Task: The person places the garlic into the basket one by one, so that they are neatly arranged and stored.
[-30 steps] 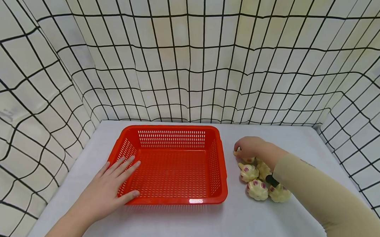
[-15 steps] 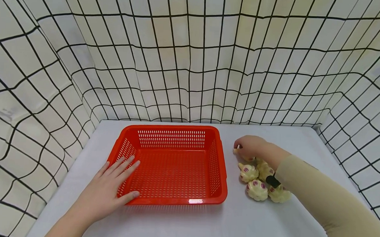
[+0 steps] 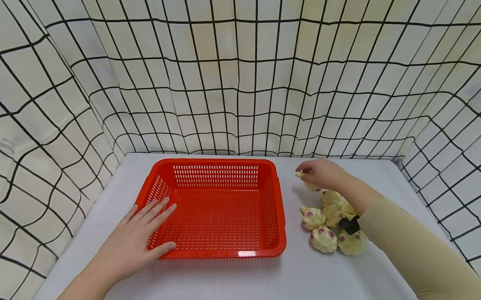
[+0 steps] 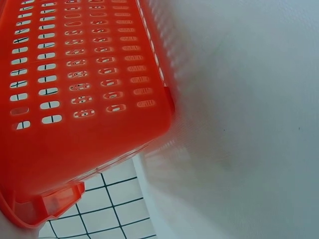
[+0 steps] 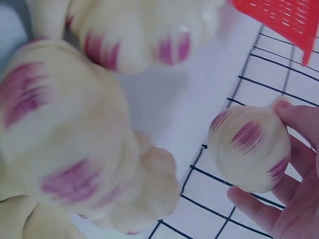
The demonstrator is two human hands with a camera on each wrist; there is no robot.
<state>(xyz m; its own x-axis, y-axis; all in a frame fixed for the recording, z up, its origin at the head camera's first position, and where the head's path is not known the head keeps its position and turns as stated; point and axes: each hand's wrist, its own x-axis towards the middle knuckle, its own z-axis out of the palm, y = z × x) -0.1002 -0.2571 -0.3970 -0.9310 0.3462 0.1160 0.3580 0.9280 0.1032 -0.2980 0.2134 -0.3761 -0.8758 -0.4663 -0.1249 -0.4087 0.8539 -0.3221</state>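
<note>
A red plastic basket (image 3: pixel 216 252) with slotted walls stands on the white table. My left hand (image 3: pixel 136 239) rests on its left rim with the fingers straight and spread. To the right of the basket, my right hand (image 3: pixel 318 173) holds a garlic bulb (image 5: pixel 249 149) by its stem end, raised above the table. The bulb is cream with purple streaks. Several more garlic bulbs (image 3: pixel 324 239) lie in a cluster under and in front of the right forearm. The right wrist view shows some of these bulbs (image 5: pixel 65 134) large and close.
A white cloth wall with a black grid (image 3: pixel 243 78) surrounds the table at the back and sides. The white tabletop (image 3: pixel 234 286) runs in front of the basket. A dark band (image 3: pixel 349 224) at the right wrist hangs just over the bulbs.
My right hand has risen and moved slightly back, lifting one garlic bulb off the pile. The bulbs beneath it now show more. My left hand and the basket stay put.
</note>
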